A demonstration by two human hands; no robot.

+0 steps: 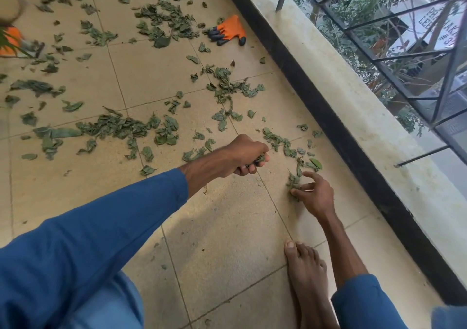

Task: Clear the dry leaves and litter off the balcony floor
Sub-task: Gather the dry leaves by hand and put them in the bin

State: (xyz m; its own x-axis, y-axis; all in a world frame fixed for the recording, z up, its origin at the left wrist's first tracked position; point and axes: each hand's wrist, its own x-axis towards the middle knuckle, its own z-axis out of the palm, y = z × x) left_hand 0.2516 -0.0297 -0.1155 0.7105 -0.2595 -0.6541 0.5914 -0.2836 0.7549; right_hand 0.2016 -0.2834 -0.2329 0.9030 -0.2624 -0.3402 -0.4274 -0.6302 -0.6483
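Dry green leaves (118, 126) lie scattered in several patches over the beige tiled balcony floor (217, 227). My left hand (246, 155) hovers just above the tiles as a fist, gripping a bunch of leaves (260, 158) that pokes out between the fingers. To its right my right hand (314, 192) reaches down to the floor, its fingertips pinching a small clump of leaves (293, 182). More loose leaves (280, 142) lie just beyond both hands, near the wall.
An orange and black glove (228, 31) lies on the tiles at the back. Another orange object (10, 41) sits at the far left edge. A black skirting and pale parapet (336, 96) with metal railing (414, 50) run along the right. My bare foot (307, 278) stands near the wall.
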